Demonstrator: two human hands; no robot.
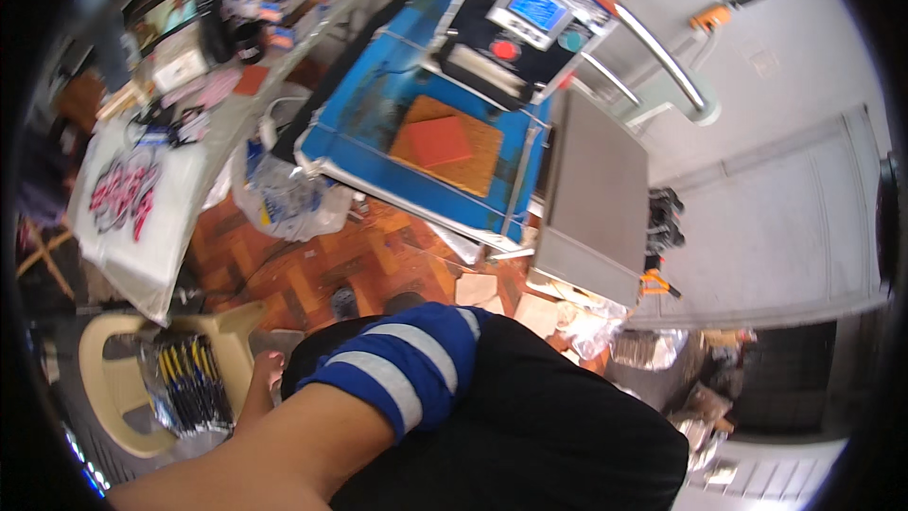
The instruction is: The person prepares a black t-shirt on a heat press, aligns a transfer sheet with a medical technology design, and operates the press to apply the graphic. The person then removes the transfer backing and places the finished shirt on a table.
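Note:
My left arm (284, 435) crosses the lower left, bare below a blue sleeve (407, 360) with white stripes. Behind it a hand (269, 365) partly shows beside a cream plastic chair (99, 378); it looks like my left hand. It is small and blurred, and I cannot make out its fingers or anything held. A clear-wrapped bundle of black and yellow sticks (189, 378) lies on the chair, nearest to that hand. My right hand is out of view. Black clothing (530, 426) covers the lower middle.
Ahead stands a press machine with a blue bed (355, 128), a tan board (487, 156) and a red square piece (440, 140). A grey cabinet (601, 189) adjoins it. A white table (175, 199) holds pink-black pieces (126, 194). A plastic bag (293, 203) sits between them.

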